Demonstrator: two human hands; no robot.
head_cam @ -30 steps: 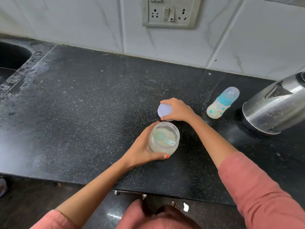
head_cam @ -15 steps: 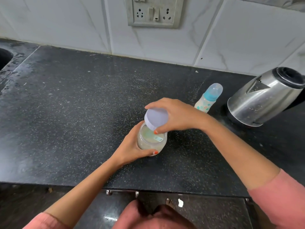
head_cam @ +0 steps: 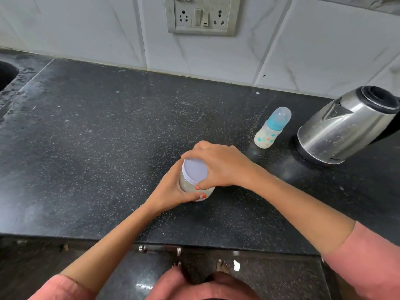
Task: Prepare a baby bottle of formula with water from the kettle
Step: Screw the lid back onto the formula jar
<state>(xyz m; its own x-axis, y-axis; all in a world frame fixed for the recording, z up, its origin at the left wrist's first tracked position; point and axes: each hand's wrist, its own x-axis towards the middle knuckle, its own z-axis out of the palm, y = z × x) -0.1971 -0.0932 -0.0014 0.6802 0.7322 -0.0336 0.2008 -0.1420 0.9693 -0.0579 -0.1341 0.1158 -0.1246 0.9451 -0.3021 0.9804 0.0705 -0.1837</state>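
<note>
A clear formula jar (head_cam: 187,184) with pale powder stands on the black counter (head_cam: 97,148) near its front edge. My left hand (head_cam: 171,189) grips the jar's side. A lilac lid (head_cam: 194,172) sits on top of the jar, and my right hand (head_cam: 218,164) holds it by the rim from the right. Further back to the right stands a small baby bottle (head_cam: 271,131) with a blue collar, a clear cap and milky contents. A steel kettle (head_cam: 348,126) stands on its base just right of the bottle.
A sink (head_cam: 5,74) opens at the far left, with wet counter around it. A switch and socket plate (head_cam: 202,15) is on the tiled wall behind. The counter's front edge runs below my forearms.
My right hand picked the lid up from the counter behind the jar and brought it onto the jar's mouth. My left hand kept its hold on the jar.
</note>
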